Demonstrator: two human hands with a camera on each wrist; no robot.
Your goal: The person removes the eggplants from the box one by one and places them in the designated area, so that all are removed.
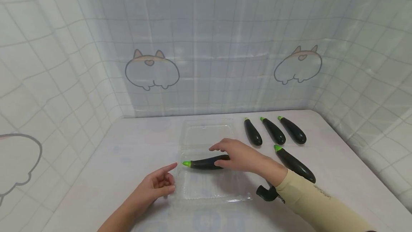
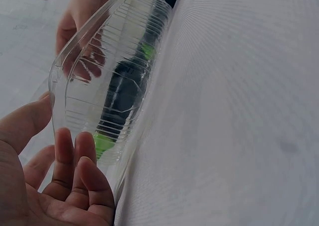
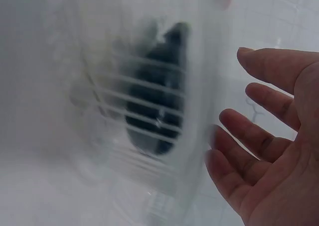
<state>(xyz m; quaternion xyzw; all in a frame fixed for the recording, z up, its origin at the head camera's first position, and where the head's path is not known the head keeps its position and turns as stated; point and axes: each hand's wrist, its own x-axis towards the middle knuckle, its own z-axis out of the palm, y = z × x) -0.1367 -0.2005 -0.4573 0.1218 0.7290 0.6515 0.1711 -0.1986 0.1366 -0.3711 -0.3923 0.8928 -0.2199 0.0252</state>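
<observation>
A dark eggplant (image 1: 205,163) with a bright green stem lies in a clear plastic clamshell box (image 1: 212,191), its stem end towards the left wall. Over its thick end is my right hand (image 1: 238,155), fingers spread and loosely bent. In the right wrist view that hand (image 3: 271,151) shows nothing in its fingers, beside the blurred box wall. My left hand (image 1: 157,183) is at the box's left edge, index finger stretched forward, the others loosely bent. The left wrist view has its thumb at the box rim (image 2: 56,69) and the fingertips close to the ribbed wall.
The box's lid (image 1: 207,131) lies folded open at the back. Right of the box are several more eggplants, three in a row at the back (image 1: 273,131) and one nearer (image 1: 296,165). A black curved piece (image 1: 266,193) sits under my right wrist. Patterned curtains (image 1: 219,63) surround the table.
</observation>
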